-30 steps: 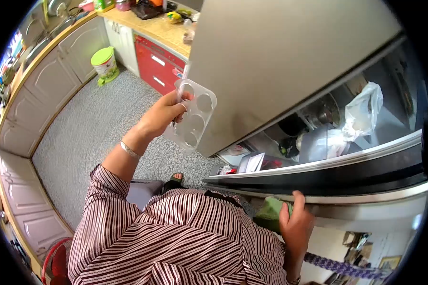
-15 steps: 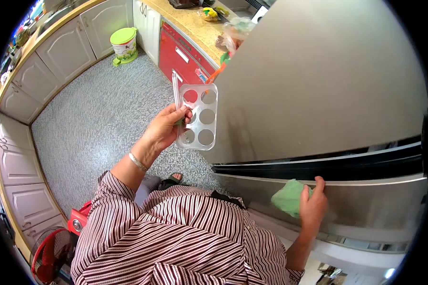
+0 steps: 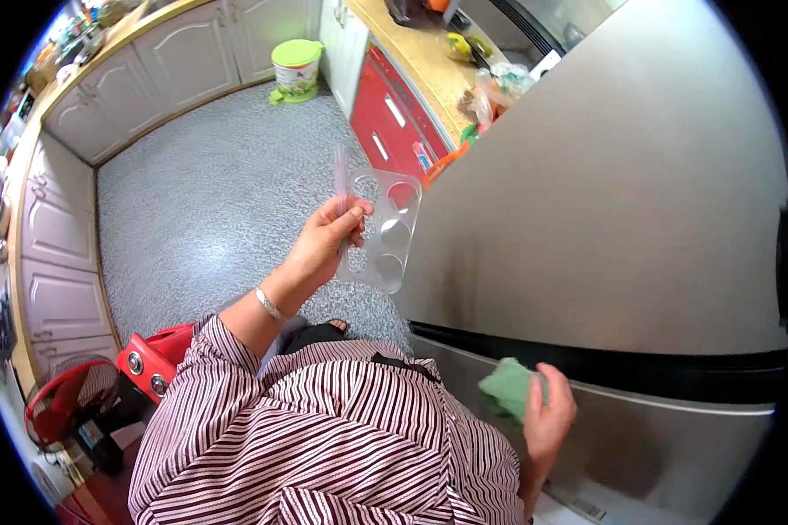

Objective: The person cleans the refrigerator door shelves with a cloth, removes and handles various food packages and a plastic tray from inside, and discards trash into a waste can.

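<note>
My left hand (image 3: 334,229) is closed around the edge of a clear plastic egg rack (image 3: 392,236) with several round holes, held upright above the floor. In my right hand (image 3: 549,409) is a light green cloth (image 3: 510,387), gripped between thumb and fingers. That hand is in front of the lower door (image 3: 674,446) of a steel-grey refrigerator, just below the dark gap between the doors. The upper refrigerator door (image 3: 622,201) fills the right side, beyond the egg rack.
A red cabinet (image 3: 390,114) stands under a yellow counter (image 3: 425,52) holding plastic bags (image 3: 499,87). A green-lidded bin (image 3: 296,70) sits by white cabinets (image 3: 184,52). On my left are a red fan (image 3: 70,398) and a red box-like object (image 3: 153,359) with round dials.
The lower refrigerator door has gone from ajar to closed. My right hand has come off its top edge, still with the cloth. The view has turned, and the egg rack is tilted differently.
</note>
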`<state>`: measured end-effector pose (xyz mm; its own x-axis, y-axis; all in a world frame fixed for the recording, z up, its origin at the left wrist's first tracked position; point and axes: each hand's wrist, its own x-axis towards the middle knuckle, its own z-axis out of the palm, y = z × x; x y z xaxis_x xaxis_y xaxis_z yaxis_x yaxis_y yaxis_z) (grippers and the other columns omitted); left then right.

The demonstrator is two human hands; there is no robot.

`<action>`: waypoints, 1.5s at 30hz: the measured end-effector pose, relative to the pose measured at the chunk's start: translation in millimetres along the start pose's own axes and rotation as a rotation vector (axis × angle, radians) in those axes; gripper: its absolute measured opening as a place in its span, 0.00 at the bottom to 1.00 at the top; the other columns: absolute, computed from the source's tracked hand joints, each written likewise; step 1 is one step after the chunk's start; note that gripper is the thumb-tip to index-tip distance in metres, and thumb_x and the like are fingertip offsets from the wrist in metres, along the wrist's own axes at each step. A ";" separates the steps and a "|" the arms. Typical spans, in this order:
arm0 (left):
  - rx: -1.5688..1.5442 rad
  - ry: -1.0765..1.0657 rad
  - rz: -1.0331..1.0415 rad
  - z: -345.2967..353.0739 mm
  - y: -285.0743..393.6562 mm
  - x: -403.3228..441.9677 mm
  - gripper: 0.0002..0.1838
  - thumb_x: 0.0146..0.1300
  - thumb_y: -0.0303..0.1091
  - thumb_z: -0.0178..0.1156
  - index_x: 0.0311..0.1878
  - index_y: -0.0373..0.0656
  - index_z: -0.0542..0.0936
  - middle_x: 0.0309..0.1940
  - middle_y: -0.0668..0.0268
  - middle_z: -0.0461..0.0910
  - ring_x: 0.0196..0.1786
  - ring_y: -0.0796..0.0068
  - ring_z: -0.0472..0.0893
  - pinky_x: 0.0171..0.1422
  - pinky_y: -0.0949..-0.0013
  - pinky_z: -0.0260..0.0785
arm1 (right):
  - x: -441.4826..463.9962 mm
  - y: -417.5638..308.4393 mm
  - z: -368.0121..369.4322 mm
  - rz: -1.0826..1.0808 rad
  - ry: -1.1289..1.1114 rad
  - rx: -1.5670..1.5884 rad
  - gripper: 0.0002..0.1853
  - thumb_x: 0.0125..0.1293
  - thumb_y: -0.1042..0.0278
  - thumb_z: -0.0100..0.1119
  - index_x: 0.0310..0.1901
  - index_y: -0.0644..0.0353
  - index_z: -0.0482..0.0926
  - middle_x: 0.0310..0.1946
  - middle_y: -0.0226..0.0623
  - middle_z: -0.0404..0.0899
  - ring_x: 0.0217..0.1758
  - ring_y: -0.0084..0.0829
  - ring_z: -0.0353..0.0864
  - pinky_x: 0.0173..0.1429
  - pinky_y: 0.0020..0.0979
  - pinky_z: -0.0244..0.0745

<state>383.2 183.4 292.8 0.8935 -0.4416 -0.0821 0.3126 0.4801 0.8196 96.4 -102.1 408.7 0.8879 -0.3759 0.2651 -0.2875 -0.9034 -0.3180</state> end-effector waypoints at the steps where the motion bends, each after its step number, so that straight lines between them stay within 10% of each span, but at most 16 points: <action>1: -0.018 0.004 -0.010 0.8 4.6 -3.8 0.08 0.73 0.35 0.58 0.49 0.43 0.80 0.33 0.74 0.74 0.37 0.84 0.73 0.43 0.75 0.69 | 11.2 -7.8 6.7 0.009 -0.039 0.109 0.11 0.67 0.71 0.60 0.49 0.64 0.81 0.42 0.49 0.83 0.43 0.45 0.84 0.49 0.40 0.76; 16: -0.330 0.368 0.150 -63.0 67.9 -25.6 0.15 0.76 0.34 0.52 0.61 0.40 0.76 0.35 0.73 0.74 0.39 0.82 0.74 0.52 0.71 0.71 | 179.9 -131.5 112.7 -0.427 -0.222 0.652 0.07 0.72 0.72 0.56 0.38 0.67 0.76 0.37 0.42 0.77 0.40 0.37 0.78 0.48 0.31 0.73; 22: -0.414 0.377 0.218 -104.4 105.6 19.4 0.15 0.76 0.33 0.51 0.62 0.40 0.73 0.36 0.71 0.77 0.40 0.80 0.76 0.57 0.66 0.71 | 270.1 -228.8 181.9 -0.703 -0.268 0.645 0.11 0.62 0.70 0.69 0.40 0.67 0.78 0.45 0.44 0.79 0.39 0.33 0.78 0.47 0.32 0.73; 25: -0.464 0.335 0.172 -116.6 117.9 66.1 0.15 0.76 0.33 0.52 0.62 0.41 0.73 0.36 0.70 0.77 0.40 0.79 0.78 0.60 0.63 0.71 | 309.0 -262.8 209.3 -0.495 -0.542 0.667 0.22 0.63 0.66 0.70 0.56 0.65 0.77 0.47 0.43 0.81 0.39 0.28 0.79 0.47 0.30 0.76; 32: -0.532 0.331 0.176 -140.7 135.8 118.4 0.16 0.75 0.35 0.55 0.62 0.42 0.73 0.39 0.70 0.75 0.45 0.78 0.76 0.59 0.64 0.71 | 368.0 -301.6 278.2 -0.357 -0.967 0.899 0.18 0.72 0.65 0.61 0.55 0.70 0.76 0.39 0.34 0.84 0.43 0.23 0.82 0.48 0.27 0.77; 45: -0.331 0.752 0.210 -282.9 217.2 230.3 0.16 0.70 0.32 0.61 0.58 0.39 0.75 0.39 0.69 0.78 0.39 0.79 0.78 0.50 0.73 0.72 | 663.5 -354.9 409.2 -0.310 -0.560 0.707 0.12 0.67 0.66 0.64 0.49 0.62 0.81 0.36 0.36 0.84 0.40 0.24 0.80 0.47 0.29 0.76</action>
<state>748.2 400.3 291.5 0.8834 0.2474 -0.3979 0.0893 0.7447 0.6614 934.5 53.4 325.0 0.9838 0.1786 0.0135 0.1100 -0.5432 -0.8324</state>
